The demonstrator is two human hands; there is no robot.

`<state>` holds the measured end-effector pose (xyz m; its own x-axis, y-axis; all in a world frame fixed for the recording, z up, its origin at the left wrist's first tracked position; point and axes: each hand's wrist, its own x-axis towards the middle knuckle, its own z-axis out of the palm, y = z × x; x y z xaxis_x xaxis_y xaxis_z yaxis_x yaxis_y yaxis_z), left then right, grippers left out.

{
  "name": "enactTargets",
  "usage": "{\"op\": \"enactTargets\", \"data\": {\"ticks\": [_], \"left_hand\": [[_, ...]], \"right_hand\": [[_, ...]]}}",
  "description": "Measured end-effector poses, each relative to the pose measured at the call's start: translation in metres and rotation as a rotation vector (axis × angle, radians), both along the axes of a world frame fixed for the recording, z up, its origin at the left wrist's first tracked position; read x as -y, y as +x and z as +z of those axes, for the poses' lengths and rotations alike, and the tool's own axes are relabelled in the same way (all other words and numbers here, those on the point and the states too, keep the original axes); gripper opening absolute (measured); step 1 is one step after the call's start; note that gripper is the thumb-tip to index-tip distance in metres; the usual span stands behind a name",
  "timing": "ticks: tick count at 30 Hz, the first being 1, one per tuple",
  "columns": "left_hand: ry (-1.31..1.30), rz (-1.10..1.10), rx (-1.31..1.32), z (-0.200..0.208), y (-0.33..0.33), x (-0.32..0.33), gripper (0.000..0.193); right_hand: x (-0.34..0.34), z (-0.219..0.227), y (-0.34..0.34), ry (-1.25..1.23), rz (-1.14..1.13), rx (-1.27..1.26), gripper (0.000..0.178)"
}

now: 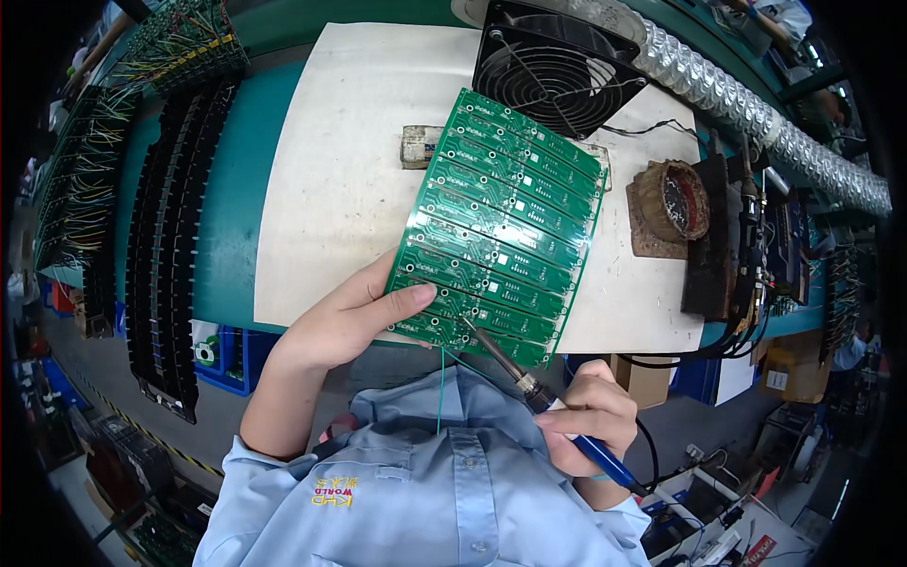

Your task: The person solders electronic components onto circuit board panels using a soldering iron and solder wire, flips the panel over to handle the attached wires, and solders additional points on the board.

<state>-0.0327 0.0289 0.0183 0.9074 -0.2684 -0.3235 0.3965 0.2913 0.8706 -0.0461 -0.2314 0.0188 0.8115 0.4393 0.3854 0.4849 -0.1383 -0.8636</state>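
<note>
A large green circuit board panel (505,213), divided into several long strips, is held tilted over the white work sheet. My left hand (364,307) grips its lower left edge, thumb on top and the other fingers hidden underneath. In my right hand (590,420) is a soldering iron (543,397) with a blue handle, held like a pen. Its tip meets or hovers just over the board's lower strips; contact is too fine to tell. A thin green wire (442,387) hangs from the board's lower edge down in front of my shirt.
Beyond the board stands a black fan (562,71), with a silver flexible duct (727,94) behind it. To the right are a round brown container (671,200) and dark equipment with cables (746,246). Black slotted racks (175,236) and wired boards (76,198) line the left.
</note>
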Motion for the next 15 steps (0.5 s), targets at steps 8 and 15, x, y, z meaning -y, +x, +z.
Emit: {"op": "enactTargets", "data": {"ticks": [8,15], "left_hand": [[0.006,-0.001,-0.013,0.0004,-0.0004,-0.0005,0.048],[-0.007,0.013,-0.021,0.0008,-0.0013,0.0009,0.047]], "right_hand": [[-0.0017,-0.0063,0.0047,-0.023,0.069,0.04,0.027],[0.0011,-0.0024,0.0061,-0.069,0.068,0.033,0.029]]}}
